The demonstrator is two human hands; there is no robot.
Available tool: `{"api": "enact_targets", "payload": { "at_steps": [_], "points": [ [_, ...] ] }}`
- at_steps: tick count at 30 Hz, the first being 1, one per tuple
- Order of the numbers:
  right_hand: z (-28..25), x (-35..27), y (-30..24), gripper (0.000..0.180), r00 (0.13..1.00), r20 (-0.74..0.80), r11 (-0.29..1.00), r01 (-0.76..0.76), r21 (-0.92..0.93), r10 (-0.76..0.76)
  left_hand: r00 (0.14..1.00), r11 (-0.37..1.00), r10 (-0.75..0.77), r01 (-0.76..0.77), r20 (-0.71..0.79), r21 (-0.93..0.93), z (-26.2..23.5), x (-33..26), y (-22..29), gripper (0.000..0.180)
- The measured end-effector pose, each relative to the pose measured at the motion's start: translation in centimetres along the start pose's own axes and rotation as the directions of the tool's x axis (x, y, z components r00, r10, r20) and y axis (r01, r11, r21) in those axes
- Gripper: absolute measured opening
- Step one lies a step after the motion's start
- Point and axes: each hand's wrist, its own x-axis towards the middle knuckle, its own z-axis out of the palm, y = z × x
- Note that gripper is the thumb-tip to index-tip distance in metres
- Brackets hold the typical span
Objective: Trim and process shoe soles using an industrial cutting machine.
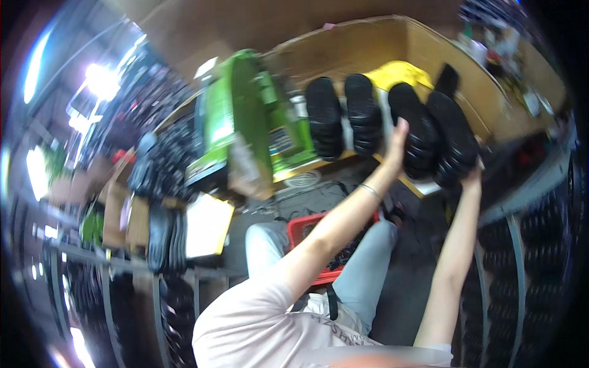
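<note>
Two black slippers [415, 126] [452, 135], side by side between both hands [396, 147] [472, 173], gripping outer edges

A red basket [293, 238] is noted at centre; a green box [222, 119] and grey racking [108, 303] are observed leftward.

This looks like a shoe workshop or a packing place: black sandals [453, 135] are at a big cardboard box [343, 50], green boxes [219, 126] stand near, and metal racks [519, 270] with dark shoes [540, 264] are at both sides.
</note>
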Motion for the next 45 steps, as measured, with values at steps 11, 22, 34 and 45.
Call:
{"api": "enact_targets", "payload": {
  "at_steps": [11,22,34,45],
  "points": [
    [-5.3,-2.6,-0.6,0.052,0.943,-0.291,0.983,-0.180,-0.033,0.163,0.997,0.732,-0.050,0.075,-0.057,0.677,-16.3,-25.8,-0.1,0.017],
    [-3.4,-15.0,9.0,0.029,0.808,-0.563,0.974,0.054,-0.222,-0.173,0.588,-0.401,0.755,0.064,0.290,0.914,-23.7,-26.2,31.6,0.034],
    [11.9,-26.6,24.3,0.028,0.745,-0.627,0.895,-0.414,-0.166,0.228,0.400,-0.422,0.798,-0.166,0.452,0.891,-19.2,-38.1,36.1,0.036],
    [29.6,-22.8,29.9,0.086,0.951,-0.035,0.949,-0.303,0.083,0.307,0.824,0.927,0.348,-0.233,-0.447,0.292,-21.0,-45.1,19.0,0.050]
  ]
}}
